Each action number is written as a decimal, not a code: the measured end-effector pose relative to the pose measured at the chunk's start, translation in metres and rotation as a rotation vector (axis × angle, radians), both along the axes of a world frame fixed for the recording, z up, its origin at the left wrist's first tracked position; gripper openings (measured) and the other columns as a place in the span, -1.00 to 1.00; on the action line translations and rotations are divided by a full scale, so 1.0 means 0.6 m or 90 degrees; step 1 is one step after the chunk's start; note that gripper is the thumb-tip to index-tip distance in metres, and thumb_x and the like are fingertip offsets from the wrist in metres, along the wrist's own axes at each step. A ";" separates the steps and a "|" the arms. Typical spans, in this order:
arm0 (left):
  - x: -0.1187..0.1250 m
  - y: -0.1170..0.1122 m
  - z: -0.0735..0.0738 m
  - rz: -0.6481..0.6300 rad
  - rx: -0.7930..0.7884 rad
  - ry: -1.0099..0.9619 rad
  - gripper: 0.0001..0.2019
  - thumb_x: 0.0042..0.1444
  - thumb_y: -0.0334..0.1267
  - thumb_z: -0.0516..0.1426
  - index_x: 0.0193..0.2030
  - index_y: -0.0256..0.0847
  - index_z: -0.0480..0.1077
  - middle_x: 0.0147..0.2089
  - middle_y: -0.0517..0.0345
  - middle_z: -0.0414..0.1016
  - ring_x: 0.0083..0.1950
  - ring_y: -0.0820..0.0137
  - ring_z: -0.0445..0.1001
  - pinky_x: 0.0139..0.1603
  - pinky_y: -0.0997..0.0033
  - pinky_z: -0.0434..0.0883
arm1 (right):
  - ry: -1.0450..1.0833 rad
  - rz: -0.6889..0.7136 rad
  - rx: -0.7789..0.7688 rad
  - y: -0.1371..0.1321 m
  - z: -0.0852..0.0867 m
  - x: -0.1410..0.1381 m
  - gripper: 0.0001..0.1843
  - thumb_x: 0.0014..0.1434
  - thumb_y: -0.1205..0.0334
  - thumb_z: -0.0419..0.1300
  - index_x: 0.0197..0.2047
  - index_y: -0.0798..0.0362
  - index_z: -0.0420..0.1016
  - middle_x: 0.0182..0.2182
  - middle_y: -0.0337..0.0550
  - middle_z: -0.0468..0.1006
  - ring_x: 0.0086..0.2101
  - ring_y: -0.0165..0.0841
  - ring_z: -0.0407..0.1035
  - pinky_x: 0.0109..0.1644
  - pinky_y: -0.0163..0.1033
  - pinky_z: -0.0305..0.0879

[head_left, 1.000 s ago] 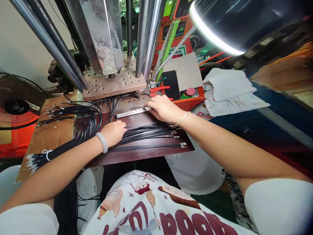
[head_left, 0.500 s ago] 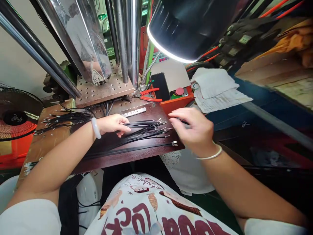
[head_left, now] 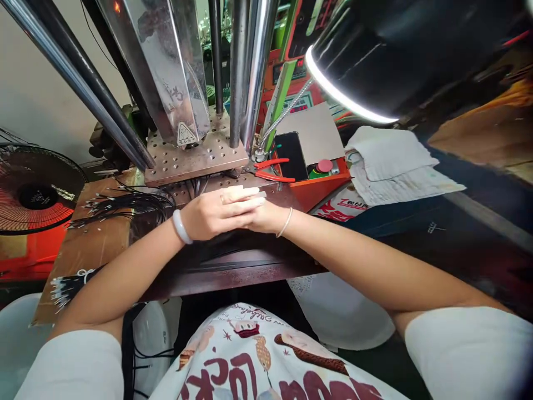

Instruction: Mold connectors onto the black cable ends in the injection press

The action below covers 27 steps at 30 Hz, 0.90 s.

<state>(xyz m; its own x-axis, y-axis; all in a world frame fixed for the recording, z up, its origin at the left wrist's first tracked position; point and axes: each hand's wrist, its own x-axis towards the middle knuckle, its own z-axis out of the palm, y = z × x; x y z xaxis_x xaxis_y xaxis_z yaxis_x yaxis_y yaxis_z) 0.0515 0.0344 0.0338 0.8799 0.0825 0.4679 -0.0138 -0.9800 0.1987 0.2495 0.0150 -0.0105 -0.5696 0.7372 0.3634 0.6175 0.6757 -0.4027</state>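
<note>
My left hand (head_left: 216, 212) is stretched out with its fingers straight, lying over the fingers of my right hand (head_left: 268, 215). Because of this overlap, the right hand's fingers are hidden, and I cannot make out whether anything is between the hands. Both are above a dark red board (head_left: 245, 275), in front of the press. Black flat cables (head_left: 239, 263) run along the board just below the hands, their right ends covered by my right hand and forearm.
Behind the hands stands a drilled metal press plate (head_left: 195, 162) with steel columns. Red-handled pliers (head_left: 275, 179), a black phone (head_left: 291, 151) and a red button (head_left: 325, 166) sit to its right. More black cables (head_left: 125, 203) lie left. A lamp (head_left: 375, 61) hangs overhead; a fan (head_left: 39, 194) stands left.
My right hand has moved left to meet my left hand. The left fingers, earlier curled at the cable bundle, are now straight over the right hand. The view has shifted a little.
</note>
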 end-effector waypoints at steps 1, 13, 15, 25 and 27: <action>0.003 0.002 -0.004 0.022 -0.035 -0.033 -0.71 0.33 -0.28 -0.02 -0.10 -0.19 0.54 0.03 0.00 0.55 0.15 0.33 0.46 0.24 0.28 0.34 | -0.055 -0.028 -0.018 0.014 -0.006 -0.002 -0.70 0.13 0.22 0.19 -0.06 0.11 0.46 -0.12 0.07 0.50 -0.12 -0.11 0.34 -0.04 -0.03 0.29; -0.017 0.037 -0.059 0.420 -0.347 -0.111 -0.86 0.10 -0.30 0.18 -0.33 -0.29 0.56 -0.25 0.04 0.61 -0.20 0.34 0.55 -0.06 0.40 0.43 | 0.045 -0.036 -0.187 -0.017 -0.039 0.008 -0.69 0.09 0.31 0.27 -0.06 0.09 0.45 -0.17 -0.02 0.49 -0.15 -0.18 0.35 -0.04 -0.07 0.29; -0.015 0.037 -0.061 0.425 -0.372 -0.149 -0.85 0.09 -0.28 0.20 -0.29 -0.30 0.57 -0.24 0.02 0.61 -0.20 0.33 0.56 -0.06 0.39 0.44 | 0.198 -0.089 -0.236 -0.006 -0.032 -0.008 -0.60 0.00 0.31 0.32 -0.05 0.10 0.44 -0.12 -0.03 0.51 -0.13 -0.21 0.37 -0.03 -0.09 0.31; -0.026 0.015 -0.060 0.394 -0.397 -0.130 -0.72 0.13 -0.17 0.21 -0.13 -0.33 0.55 -0.18 -0.04 0.62 -0.17 0.28 0.58 -0.08 0.39 0.48 | 0.193 -0.118 -0.330 0.013 -0.022 -0.017 -0.83 0.06 0.18 0.22 -0.44 0.10 0.56 -0.55 -0.21 0.50 -0.51 -0.36 0.31 -0.42 -0.27 0.16; -0.021 0.011 -0.076 0.426 -0.341 -0.076 -0.82 0.15 -0.28 0.18 -0.18 -0.29 0.56 -0.25 0.03 0.62 -0.23 0.33 0.58 -0.12 0.42 0.47 | 0.086 -0.127 -0.185 0.004 -0.022 -0.004 -0.87 0.06 0.30 0.19 -0.44 0.10 0.56 -0.49 -0.11 0.53 -0.41 -0.27 0.36 -0.32 -0.21 0.24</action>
